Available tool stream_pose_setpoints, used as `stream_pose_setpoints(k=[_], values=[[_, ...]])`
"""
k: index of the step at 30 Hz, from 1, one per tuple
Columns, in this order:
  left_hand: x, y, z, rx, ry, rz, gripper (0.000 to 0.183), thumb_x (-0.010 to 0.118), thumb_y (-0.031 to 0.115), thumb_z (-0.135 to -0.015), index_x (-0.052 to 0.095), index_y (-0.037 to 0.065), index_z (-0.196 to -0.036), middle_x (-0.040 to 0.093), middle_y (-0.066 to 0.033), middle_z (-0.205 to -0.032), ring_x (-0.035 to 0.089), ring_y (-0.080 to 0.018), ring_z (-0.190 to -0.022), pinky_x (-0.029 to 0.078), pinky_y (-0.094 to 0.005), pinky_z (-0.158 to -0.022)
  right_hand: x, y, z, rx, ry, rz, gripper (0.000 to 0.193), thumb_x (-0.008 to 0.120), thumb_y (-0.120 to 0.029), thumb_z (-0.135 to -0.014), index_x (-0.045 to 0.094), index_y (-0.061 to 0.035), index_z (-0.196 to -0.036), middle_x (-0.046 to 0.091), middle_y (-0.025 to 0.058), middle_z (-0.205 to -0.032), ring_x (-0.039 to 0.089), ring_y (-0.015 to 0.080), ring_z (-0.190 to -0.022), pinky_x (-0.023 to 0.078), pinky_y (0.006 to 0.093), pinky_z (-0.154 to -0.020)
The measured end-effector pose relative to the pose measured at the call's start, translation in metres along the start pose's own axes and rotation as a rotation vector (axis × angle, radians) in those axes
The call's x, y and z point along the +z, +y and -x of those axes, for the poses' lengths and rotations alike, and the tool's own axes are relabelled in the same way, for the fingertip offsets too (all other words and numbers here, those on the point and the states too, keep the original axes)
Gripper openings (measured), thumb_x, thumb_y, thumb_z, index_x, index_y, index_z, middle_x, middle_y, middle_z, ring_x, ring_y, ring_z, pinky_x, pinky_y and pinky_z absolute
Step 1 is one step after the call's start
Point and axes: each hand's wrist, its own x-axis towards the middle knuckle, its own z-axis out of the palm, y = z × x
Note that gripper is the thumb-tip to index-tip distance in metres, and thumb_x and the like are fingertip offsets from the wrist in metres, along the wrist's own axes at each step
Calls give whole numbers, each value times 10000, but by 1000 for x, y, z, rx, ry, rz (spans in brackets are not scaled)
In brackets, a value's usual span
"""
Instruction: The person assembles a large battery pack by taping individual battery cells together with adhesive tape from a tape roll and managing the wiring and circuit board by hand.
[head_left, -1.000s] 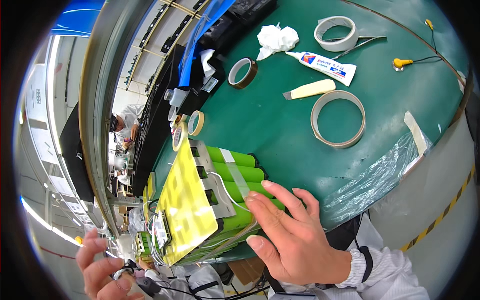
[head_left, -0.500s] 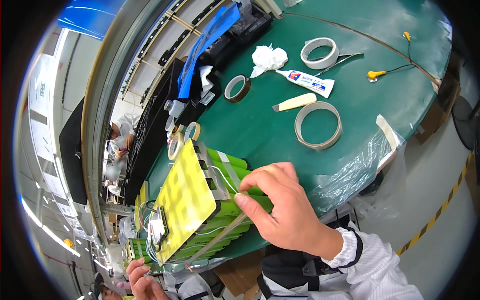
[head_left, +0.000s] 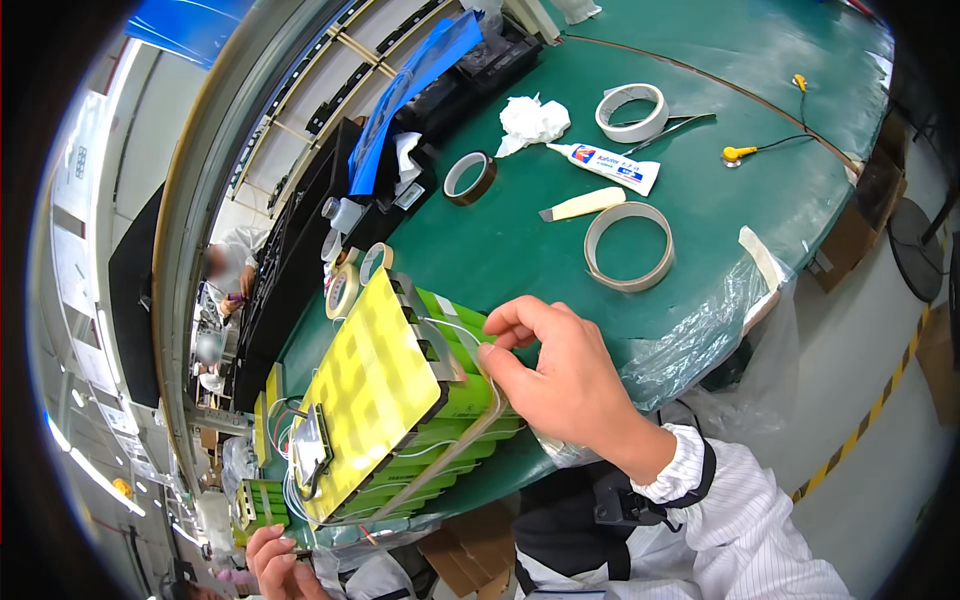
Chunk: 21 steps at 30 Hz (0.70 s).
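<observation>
Green bench mat point(head_left: 700, 215) carries all items; battery pack point(head_left: 400, 400) of green cells under a yellow sheet taken as landmark, sitting at the mat's near-left edge

Right hand point(head_left: 560, 380) against the pack's right end, thumb and forefinger pinched together on a thin clear tape strip point(head_left: 450, 465) that runs down the pack's near side. Left hand point(head_left: 285, 560) below the pack at the frame's bottom edge, fingers curled; cannot tell whether it holds anything

Beyond the pack: brown tape roll point(head_left: 468, 178). Right of the pack: large tape ring point(head_left: 628, 246), cream scraper point(head_left: 582, 205), glue tube point(head_left: 605, 166), white tape roll point(head_left: 632, 112), crumpled tissue point(head_left: 530, 120), yellow clip lead point(head_left: 738, 153)

Judgement: the strip wants even tension and a line parallel to the cells, pressed from one end onward so no bubble or crease sets

Versus half a second ago: right hand more tightly pinched at the pack's upper right corner, strip drawn taut; left hand nearer the pack's lower end; tools unmoved
</observation>
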Motion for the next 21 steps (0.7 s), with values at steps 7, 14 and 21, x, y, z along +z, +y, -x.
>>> stream_pose_setpoints(k=[7, 14, 21], values=[[6, -3, 9, -19, 113, 66, 125, 636, 51, -942, 621, -65, -984, 673, -220, -971, 637, -345, -968, 496, -451, -917, -22, -7, 12, 18, -50, -55, 147, 613, -75, -897, 666, 18, -997, 705, 157, -931, 632, 328, -881, 495, 429, -821], [28, -22, 33, -238, 479, -213, 140, 604, 77, -971, 656, -48, -1007, 678, -163, -926, 620, -269, -867, 497, -385, -836, -21, -6, 64, -374, -138, 395, 516, 642, -210, -906, 538, 86, -1315, 574, 199, -1341, 501, 334, -1254, 408, 459, -990], [36, -43, 62, -337, 530, -295, 140, 612, 80, -979, 660, -47, -1013, 656, -148, -989, 597, -255, -889, 481, -365, -850, -11, -4, 61, -361, -108, 366, 531, 658, -220, -903, 545, 89, -1319, 554, 202, -1378, 481, 361, -1277, 376, 461, -1013]])
